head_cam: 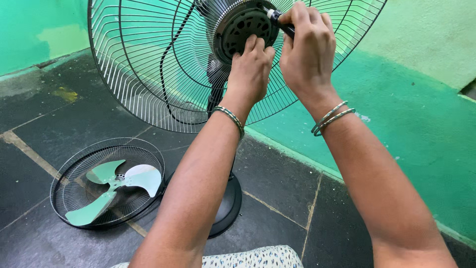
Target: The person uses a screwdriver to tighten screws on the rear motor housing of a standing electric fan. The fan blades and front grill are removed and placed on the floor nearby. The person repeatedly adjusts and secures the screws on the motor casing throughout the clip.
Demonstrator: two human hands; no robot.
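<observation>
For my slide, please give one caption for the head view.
Left hand steadies the motor; right hand holds a tool; blade lies on floor.

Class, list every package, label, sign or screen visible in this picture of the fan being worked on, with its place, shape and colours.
None: no package, label, sign or screen shows.
What is in view instead:
Black wire rear fan guard, upright, top centre.
Black wire front guard flat on the floor, lower left, holding pale green three-bladed fan blade.
</observation>
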